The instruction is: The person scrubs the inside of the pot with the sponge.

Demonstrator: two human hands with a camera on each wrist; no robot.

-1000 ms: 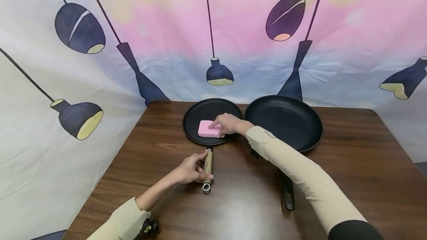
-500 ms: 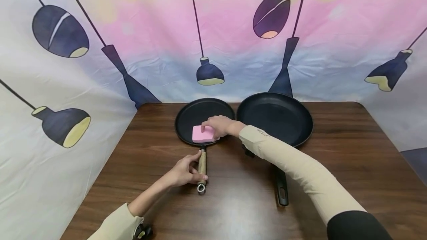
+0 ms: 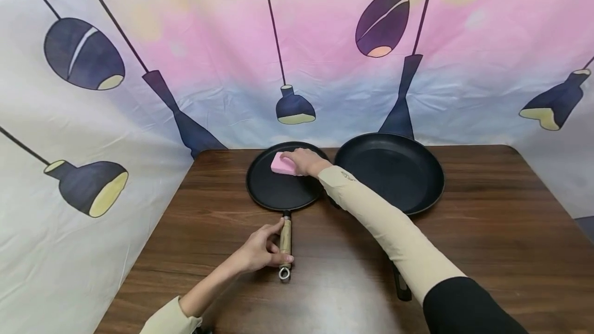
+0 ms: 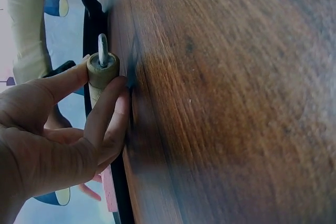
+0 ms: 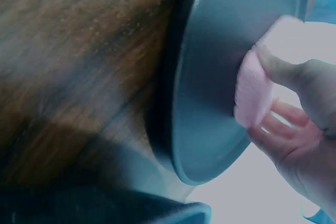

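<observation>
The left hand point(image 3: 260, 249) pinches the wooden handle point(image 3: 285, 241) of the small pan point(image 3: 283, 195), with the thumb near the metal ring point(image 3: 284, 273) at its end. In the left wrist view the handle sits between thumb and fingers, the fingers on the side nearer the table point(image 3: 501, 231); such a hold looks meant to steady the pan rather than lift it, since the pan lies on the wood.

The right hand point(image 3: 303, 161) grips the pink sponge point(image 3: 283, 164), thumb on one side and fingers at the other, probably so that the lower face is left free to meet the pan. The sponge is over the far half of the small pan's flat surface and appears to touch it (how hard it is pressed, I cannot tell).

The big pan point(image 3: 394, 174) stands just beside the small one, to its right, its black handle point(image 3: 401, 287) partly hidden by the right sleeve point(image 3: 385, 226). Both handles point toward the person, which likely puts them within easy reach. Behind the table hangs a cloth point(image 3: 339, 55) printed with lamps.
</observation>
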